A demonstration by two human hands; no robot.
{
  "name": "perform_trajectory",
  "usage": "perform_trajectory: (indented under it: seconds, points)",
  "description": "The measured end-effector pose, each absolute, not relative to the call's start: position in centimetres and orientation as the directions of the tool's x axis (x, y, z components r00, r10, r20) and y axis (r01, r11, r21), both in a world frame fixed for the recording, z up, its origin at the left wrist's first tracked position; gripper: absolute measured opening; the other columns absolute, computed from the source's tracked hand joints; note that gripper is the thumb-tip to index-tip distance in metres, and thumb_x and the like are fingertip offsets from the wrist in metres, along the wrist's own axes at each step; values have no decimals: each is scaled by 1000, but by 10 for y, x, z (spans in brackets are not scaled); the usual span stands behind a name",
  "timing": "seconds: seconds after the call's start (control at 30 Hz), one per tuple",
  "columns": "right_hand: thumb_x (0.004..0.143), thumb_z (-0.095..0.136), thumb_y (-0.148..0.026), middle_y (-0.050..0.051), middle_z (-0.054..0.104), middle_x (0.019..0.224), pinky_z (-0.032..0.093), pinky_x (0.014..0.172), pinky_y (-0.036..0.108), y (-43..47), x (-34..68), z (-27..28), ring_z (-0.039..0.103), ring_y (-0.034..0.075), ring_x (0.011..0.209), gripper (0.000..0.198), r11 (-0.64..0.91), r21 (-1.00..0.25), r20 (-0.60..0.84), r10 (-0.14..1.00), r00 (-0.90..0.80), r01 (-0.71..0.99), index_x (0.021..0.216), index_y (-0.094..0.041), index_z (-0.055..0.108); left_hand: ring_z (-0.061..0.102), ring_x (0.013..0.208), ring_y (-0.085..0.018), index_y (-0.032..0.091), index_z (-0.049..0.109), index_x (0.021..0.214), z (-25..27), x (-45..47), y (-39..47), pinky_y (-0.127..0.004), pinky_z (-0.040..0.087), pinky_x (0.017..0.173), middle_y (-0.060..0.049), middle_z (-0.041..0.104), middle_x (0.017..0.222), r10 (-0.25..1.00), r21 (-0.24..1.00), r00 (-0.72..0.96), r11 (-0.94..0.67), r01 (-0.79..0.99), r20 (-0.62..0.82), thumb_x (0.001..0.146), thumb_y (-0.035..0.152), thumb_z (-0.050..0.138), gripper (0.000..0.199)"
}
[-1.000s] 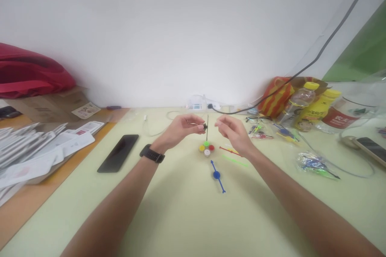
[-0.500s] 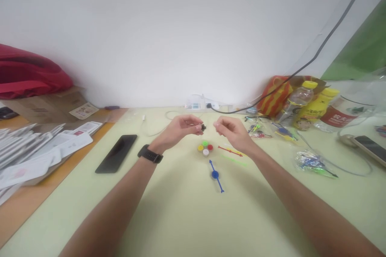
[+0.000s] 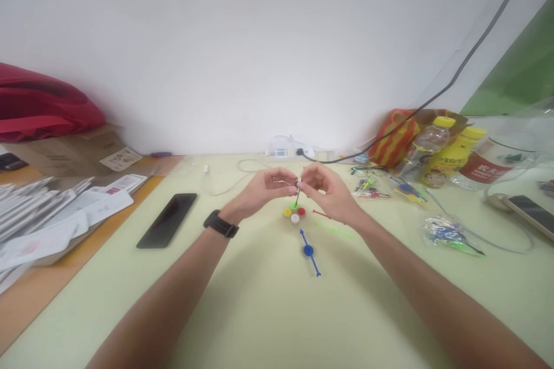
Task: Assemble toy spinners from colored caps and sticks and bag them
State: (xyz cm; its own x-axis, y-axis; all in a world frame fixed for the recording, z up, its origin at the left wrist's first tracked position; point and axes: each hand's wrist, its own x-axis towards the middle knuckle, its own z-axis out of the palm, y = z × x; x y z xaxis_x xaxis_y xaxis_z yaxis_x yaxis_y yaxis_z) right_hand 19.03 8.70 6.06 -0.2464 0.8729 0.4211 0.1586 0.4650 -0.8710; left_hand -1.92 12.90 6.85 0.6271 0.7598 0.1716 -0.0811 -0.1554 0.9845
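A small black arrow-shaped spinner [image 3: 297, 198] is held up above the table between my two hands, its thin shaft slanting downward. My left hand [image 3: 269, 187] pinches it from the left side. From the right, the fingertips of my right hand [image 3: 325, 185] close on the same piece, and the fingers partly hide its centre. Just below are small round discs: green [image 3: 294, 206], yellow [image 3: 287, 213], red [image 3: 302, 211] and white [image 3: 295, 219]. Nearer to me lies a blue arrow spinner [image 3: 308, 251] with a round centre. A red arrow [image 3: 321, 214] and a green arrow [image 3: 333, 229] lie beside my right hand.
A black phone [image 3: 167, 220] lies to the left, beyond it stacked papers [image 3: 64, 225] and a cardboard box [image 3: 71, 153]. Bagged spinner parts [image 3: 450, 233], bottles [image 3: 461, 155] and another phone [image 3: 532, 213] are at right. A cable [image 3: 372, 144] runs along the wall.
My hands have come together, and my right fingers now meet the black piece that my left hand held alone. The black shaft now shows pointing down.
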Motion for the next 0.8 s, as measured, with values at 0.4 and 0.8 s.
perform_trajectory:
  seconds: [0.4,0.8]
  points:
    - [100,46,-57,1,49,64,39,56,33,83,197,54,43,16,57,46,474,-830,459,880,-121,295,73,-23,59,69,83,-17,15,74,106,67,-21,135,-34,56,84,-7,70,94,788,984,590,-154,-88,175,83,37,81,33]
    - [91,67,-53,2,62,83,48,64,29,84,191,62,60,17,74,32,508,-853,482,854,-195,117,96,-24,55,69,86,-18,15,74,106,71,-19,131,-35,55,86,-8,71,95,762,985,625,-151,-87,172,86,35,79,29]
